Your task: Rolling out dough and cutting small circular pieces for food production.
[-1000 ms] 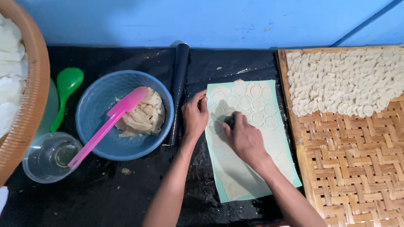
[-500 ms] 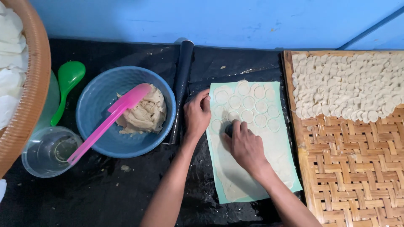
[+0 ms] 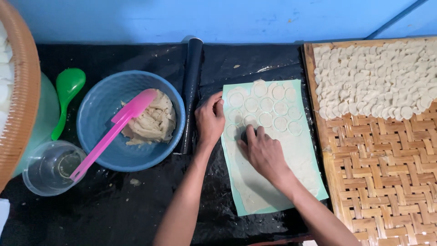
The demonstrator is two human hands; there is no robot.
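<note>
Starting at the left edge, a woven basket (image 3: 18, 114) rim curves in, with a green spoon (image 3: 67, 93) beside it and a clear cup (image 3: 49, 167) below. Next comes a blue bowl (image 3: 98, 132) holding a lump of dough (image 3: 152, 119) and a pink spatula (image 3: 114, 132) leaning over its rim. A black roller (image 3: 191, 91) lies upright just right of the bowl. The left hand (image 3: 210, 119) rests flat on the left edge of the green mat (image 3: 268, 205), fingers loosely curled, gripping nothing. The rolled sheet (image 3: 268, 173) covers the mat, scored with round cuts across its upper part. The right hand (image 3: 263, 152) presses down on the sheet, fingers closed around a small dark cutter (image 3: 248, 134), mostly hidden. The hands lie close together, not touching. At the right, a bamboo tray (image 3: 382, 182) carries cut rounds (image 3: 373, 77) piled along its top.
</note>
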